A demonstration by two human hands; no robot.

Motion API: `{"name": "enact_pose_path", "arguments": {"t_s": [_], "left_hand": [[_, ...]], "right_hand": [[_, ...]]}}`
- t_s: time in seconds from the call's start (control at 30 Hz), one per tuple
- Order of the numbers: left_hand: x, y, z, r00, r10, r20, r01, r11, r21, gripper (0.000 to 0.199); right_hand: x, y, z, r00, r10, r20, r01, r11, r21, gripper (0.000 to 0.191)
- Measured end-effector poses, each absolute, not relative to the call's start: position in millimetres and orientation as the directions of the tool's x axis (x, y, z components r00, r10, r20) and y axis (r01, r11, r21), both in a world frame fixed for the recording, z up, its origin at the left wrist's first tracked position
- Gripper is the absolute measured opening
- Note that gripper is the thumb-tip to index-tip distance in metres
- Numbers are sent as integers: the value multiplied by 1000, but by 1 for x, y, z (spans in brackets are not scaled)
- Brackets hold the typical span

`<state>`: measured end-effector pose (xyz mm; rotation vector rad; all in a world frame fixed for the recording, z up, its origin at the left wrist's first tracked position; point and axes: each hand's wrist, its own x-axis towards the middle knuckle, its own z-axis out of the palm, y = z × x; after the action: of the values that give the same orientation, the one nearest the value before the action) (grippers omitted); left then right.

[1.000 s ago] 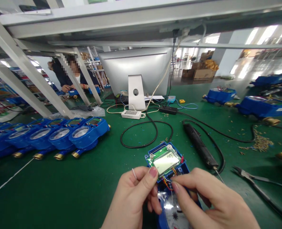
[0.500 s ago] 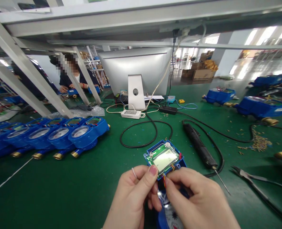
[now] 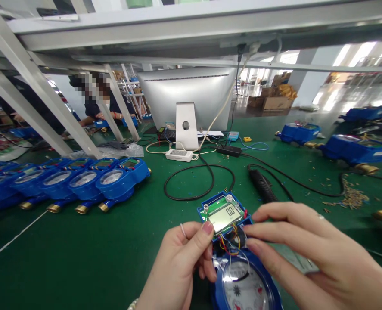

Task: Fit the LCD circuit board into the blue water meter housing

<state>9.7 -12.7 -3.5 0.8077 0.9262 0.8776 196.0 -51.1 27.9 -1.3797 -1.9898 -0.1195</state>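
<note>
A blue water meter with a round dial lies at the bottom centre of the green bench. Its upper compartment holds a green circuit board with an LCD showing digits, and coloured wires run below it. My left hand pinches the board's lower left corner with thumb and fingers. My right hand reaches in from the right, fingers spread, its fingertips at the board's lower right edge by the wires.
A row of several blue meters sits at left. A black soldering iron and its cable lie right of centre, with brass screws scattered beyond. A monitor's back stands ahead. A person works across the bench.
My right hand has lifted off the wires and spread its fingers, uncovering the dial. The LCD shows digits again after looking blank.
</note>
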Motion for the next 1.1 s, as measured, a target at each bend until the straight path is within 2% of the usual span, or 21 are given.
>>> {"name": "enact_pose_path", "arguments": {"t_s": [0.1, 0.2, 0.27, 0.33, 0.6, 0.93, 1.1], "left_hand": [[9, -11, -4, 350, 880, -320, -253, 418, 873, 45], [9, -9, -5, 383, 867, -317, -243, 426, 872, 45], [8, -9, -5, 391, 865, -315, -239, 426, 873, 45], [7, -8, -5, 392, 864, -315, -245, 429, 870, 45], [7, -3, -4, 438, 839, -322, -259, 461, 849, 44], [6, 1, -3, 475, 831, -288, -233, 435, 870, 42], [1, 5, -3, 508, 820, -262, -149, 384, 911, 41]], "right_hand": [[198, -34, 35, -140, 825, 548, 797, 422, -432, 29], [195, -17, 35, -203, 899, 388, 703, 410, -582, 56], [192, -10, 32, -265, 912, 313, 653, 408, -637, 60], [190, -6, 29, -314, 901, 298, 620, 433, -655, 59], [188, -1, 31, -403, 865, 299, 673, 502, -543, 63], [188, 1, 33, -451, 823, 344, 700, 566, -436, 53], [188, 0, 33, -448, 808, 383, 711, 582, -395, 49]]}}
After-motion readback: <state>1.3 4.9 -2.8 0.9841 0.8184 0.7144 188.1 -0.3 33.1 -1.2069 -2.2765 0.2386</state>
